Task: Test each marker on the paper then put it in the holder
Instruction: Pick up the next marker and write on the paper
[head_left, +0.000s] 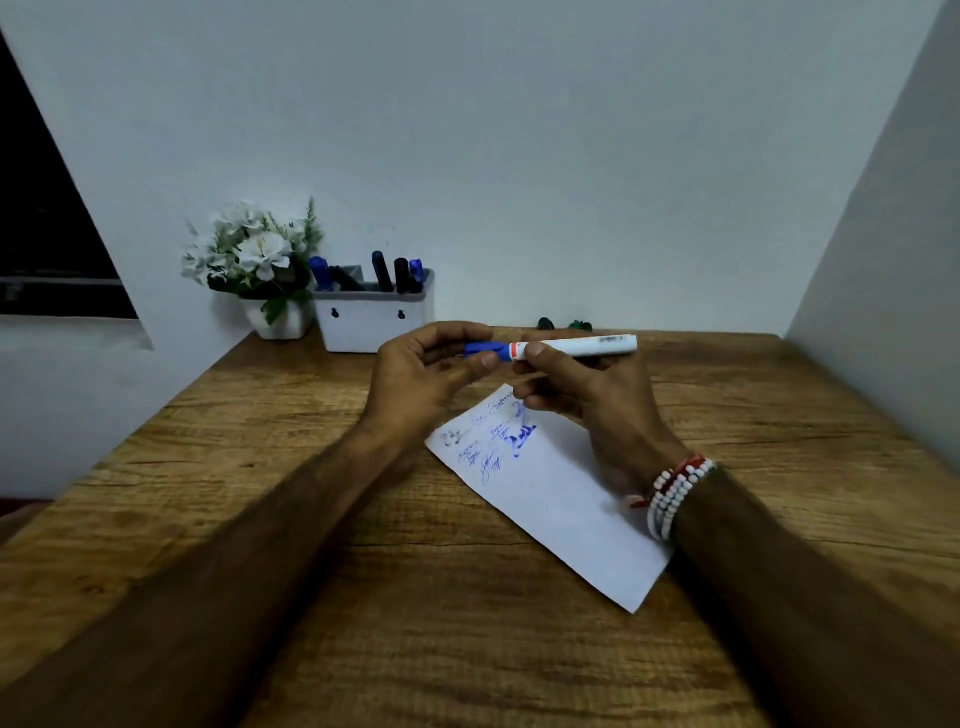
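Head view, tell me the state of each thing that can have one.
marker: held level above the paper
blue cap: at the barrel end, fully seated unclear
left hand: pinches the cap
right hand: grips the barrel
paper: flat on the table, blue scribbles
holder: upright, other markers standing inside

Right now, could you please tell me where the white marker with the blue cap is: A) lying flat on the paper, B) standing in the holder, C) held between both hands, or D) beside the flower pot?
C: the marker is off the paper, with the left hand pinching its cap end and the right hand gripping its barrel.
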